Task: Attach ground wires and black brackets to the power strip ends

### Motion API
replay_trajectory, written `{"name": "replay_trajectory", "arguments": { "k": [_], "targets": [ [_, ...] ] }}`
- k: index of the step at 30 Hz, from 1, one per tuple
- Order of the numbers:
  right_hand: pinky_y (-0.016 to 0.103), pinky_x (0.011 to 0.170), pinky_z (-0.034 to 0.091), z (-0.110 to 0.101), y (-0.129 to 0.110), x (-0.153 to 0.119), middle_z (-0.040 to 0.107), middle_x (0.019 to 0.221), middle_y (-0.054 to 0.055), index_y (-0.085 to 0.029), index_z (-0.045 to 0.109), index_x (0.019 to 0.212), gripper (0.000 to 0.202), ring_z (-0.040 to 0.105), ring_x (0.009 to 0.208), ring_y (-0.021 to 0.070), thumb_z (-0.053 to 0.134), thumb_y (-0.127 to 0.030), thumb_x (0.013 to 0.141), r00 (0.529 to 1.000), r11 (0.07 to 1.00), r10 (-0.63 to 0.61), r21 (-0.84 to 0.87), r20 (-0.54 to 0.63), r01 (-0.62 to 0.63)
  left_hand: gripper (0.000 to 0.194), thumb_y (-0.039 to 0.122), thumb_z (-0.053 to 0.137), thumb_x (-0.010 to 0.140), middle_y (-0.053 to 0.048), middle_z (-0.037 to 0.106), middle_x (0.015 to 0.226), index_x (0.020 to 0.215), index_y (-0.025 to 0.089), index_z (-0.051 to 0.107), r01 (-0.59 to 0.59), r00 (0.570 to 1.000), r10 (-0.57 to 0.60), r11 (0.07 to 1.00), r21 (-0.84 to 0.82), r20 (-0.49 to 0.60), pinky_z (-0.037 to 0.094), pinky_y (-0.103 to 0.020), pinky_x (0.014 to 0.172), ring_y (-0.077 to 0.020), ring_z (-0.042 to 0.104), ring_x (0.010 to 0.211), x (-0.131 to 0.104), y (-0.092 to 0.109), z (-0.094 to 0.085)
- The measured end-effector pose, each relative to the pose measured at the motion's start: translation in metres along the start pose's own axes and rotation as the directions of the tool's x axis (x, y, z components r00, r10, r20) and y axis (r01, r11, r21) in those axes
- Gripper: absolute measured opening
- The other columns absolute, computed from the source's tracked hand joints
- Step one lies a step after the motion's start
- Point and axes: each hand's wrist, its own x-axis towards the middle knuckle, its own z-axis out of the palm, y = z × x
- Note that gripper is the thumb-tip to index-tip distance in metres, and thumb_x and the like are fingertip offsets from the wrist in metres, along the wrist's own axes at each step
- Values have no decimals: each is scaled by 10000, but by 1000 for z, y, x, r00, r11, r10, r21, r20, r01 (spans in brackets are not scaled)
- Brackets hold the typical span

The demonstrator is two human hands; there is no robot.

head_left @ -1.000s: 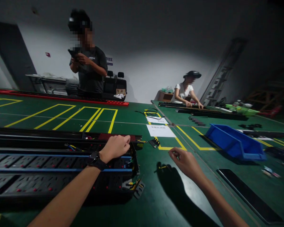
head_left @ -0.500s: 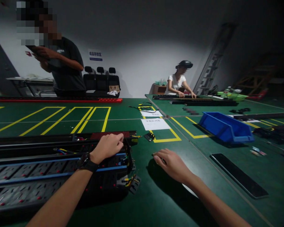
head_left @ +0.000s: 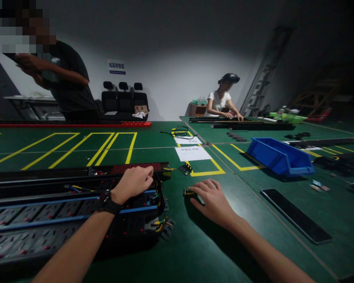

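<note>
My left hand [head_left: 133,184], with a dark watch on its wrist, rests closed on the end of the black socket strips [head_left: 61,210], beside a dark red piece [head_left: 122,169]. Whatever its curled fingers hold is hidden. To the right, my right hand [head_left: 211,198] is over the green table [head_left: 177,259], its fingers spread, with a small brass-coloured part [head_left: 188,192] at the fingertips. Wires and a black end plate [head_left: 167,228] stick out from the strips' right end. A small black bracket [head_left: 185,169] lies behind, between the hands.
A blue bin [head_left: 280,157] and a dark phone [head_left: 296,216] are on the right. White paper sheets [head_left: 193,153] and a black cable [head_left: 181,133] lie farther back. One person [head_left: 67,78] stands at the far left; another [head_left: 220,103] works across the table.
My right hand's fingers have spread apart, and the small part now shows more at their tips. My left hand stays put. The standing person appears farther left.
</note>
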Motion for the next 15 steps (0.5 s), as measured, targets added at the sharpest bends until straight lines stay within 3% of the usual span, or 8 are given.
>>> {"name": "replay_trajectory", "arguments": {
  "k": [5,10,13,15],
  "targets": [
    [595,1155,337,8,-9,2,786,1205,41,-319,715,1276,300,657,1159,308,615,-240,1006,997,997,-71,21,15,71,133,240,474,919,-47,717,831,901,242,605,-1,1000,1,1000,-1,-6,317,-326,613,-250,682,762,0,0,0],
    [542,1119,376,15,-12,4,768,954,23,-297,733,1017,181,670,999,259,565,-230,1027,997,990,-81,114,-3,81,126,234,484,917,-49,714,825,912,238,610,-8,1000,8,1000,-5,-5,355,-313,622,-248,699,780,-1,2,0],
    [501,1037,447,15,-14,6,764,951,38,-280,722,972,169,674,962,252,559,-266,1011,999,951,8,310,-31,2,133,226,484,918,-60,720,832,914,234,617,-13,1000,13,1000,-5,-2,380,-313,635,-258,705,787,-1,3,-1],
    [442,921,508,14,-16,8,765,943,57,-260,721,949,160,683,918,248,590,-342,987,986,834,164,538,-33,-121,133,220,488,919,-65,725,832,913,231,620,-15,1000,15,1000,-7,0,397,-316,646,-263,708,784,-2,3,-2]
  ]
}}
